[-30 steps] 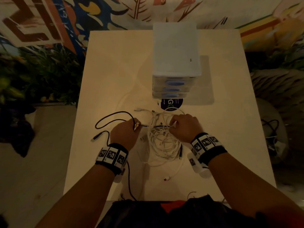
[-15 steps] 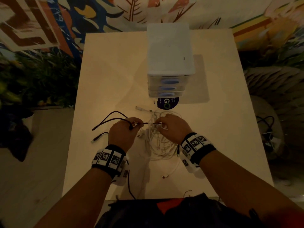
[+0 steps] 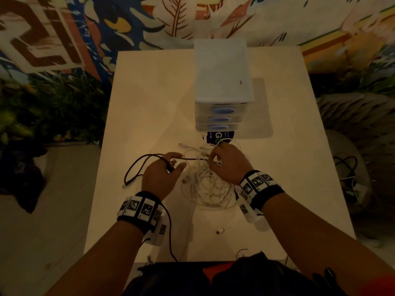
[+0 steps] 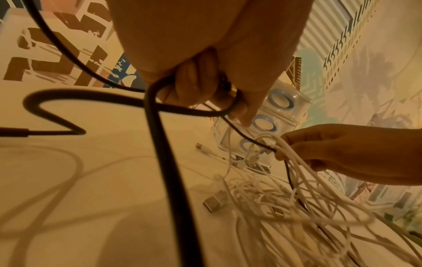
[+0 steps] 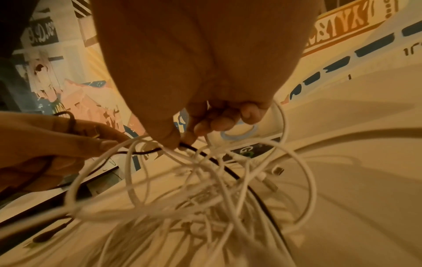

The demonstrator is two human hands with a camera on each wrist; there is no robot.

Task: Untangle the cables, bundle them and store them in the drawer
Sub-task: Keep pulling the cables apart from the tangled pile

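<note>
A tangle of white cables lies on the cream table, in front of a small drawer unit with blue handles. A black cable loops out to the left and runs taut into the tangle. My left hand grips the black cable near its plug. My right hand pinches the black cable together with several white strands and lifts them off the table. All three drawers look closed.
A dark round sticker lies on the table just in front of the drawer unit. A white plug end trails toward the near table edge. Plants stand on the floor at the left, more cables on the floor at the right.
My left hand has drawn away to the left, pulling the black cable taut. My right hand has lifted white strands higher, toward the drawer unit.
</note>
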